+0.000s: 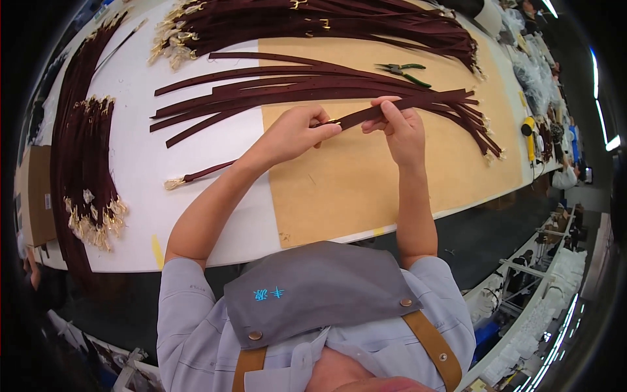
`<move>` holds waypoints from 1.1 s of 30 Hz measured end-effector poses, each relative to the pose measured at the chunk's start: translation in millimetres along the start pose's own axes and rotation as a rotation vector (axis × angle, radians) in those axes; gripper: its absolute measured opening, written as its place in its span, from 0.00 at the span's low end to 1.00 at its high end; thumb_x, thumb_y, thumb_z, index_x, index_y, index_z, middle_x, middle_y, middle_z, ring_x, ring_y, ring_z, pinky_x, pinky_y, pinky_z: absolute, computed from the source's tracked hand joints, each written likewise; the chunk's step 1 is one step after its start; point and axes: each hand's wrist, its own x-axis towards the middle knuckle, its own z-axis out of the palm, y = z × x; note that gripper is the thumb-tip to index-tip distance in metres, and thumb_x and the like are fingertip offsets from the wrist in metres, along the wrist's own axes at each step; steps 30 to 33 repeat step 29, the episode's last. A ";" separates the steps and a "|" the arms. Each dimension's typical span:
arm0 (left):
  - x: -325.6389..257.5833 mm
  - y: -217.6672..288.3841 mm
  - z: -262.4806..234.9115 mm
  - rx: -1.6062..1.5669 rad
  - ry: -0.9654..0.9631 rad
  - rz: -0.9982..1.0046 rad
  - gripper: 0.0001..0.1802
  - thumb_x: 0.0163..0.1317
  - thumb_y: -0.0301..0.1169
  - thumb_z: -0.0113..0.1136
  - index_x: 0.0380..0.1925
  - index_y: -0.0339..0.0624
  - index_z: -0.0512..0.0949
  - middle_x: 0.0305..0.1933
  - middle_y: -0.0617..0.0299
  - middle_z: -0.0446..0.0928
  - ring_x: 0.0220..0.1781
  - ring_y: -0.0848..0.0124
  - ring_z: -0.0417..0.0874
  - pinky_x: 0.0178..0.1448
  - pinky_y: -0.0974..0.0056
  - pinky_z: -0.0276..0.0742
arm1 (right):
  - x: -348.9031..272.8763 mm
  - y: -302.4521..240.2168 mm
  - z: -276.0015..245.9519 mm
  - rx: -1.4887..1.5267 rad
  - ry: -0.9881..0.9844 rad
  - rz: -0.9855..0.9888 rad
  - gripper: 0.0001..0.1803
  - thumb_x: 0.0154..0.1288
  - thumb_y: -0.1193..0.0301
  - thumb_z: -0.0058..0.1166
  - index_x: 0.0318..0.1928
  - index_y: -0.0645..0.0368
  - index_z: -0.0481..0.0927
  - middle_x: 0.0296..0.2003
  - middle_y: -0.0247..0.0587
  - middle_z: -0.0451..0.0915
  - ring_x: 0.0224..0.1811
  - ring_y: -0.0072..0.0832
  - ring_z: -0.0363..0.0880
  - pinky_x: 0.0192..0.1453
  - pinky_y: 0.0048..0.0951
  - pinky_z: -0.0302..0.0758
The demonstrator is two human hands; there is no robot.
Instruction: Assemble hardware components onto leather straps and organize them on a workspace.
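A dark maroon strap (366, 116) is stretched between my two hands, above the tan board. My left hand (302, 132) is closed on it beside a small gold-coloured metal fitting (335, 121). Farther along, my right hand (399, 130) pinches the strap between thumb and fingers. One end of a strap with a wrapped gold clasp (174, 183) lies by my left forearm; whether it belongs to the held strap I cannot tell. Several loose maroon straps (261, 90) lie fanned out just beyond my hands, their clasps at the right.
Green-handled pliers (403, 68) lie beyond the loose straps. A thick bundle of straps (255, 27) fills the far side; more bundles (81, 144) hang over the left edge. A tan board (339, 196) covers part of the white table (222, 242). A yellow-and-black tool (529, 134) stands at the right.
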 end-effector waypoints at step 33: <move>9.2 -10.7 4.8 0.068 -0.101 0.095 0.13 0.64 0.37 0.63 0.28 0.38 0.77 0.19 0.65 0.73 0.23 0.79 0.72 0.28 0.70 0.65 | 6.4 19.0 9.5 -0.239 -0.381 0.115 0.15 0.49 0.66 0.73 0.39 0.53 0.86 0.44 0.41 0.82 0.46 0.28 0.79 0.51 0.30 0.75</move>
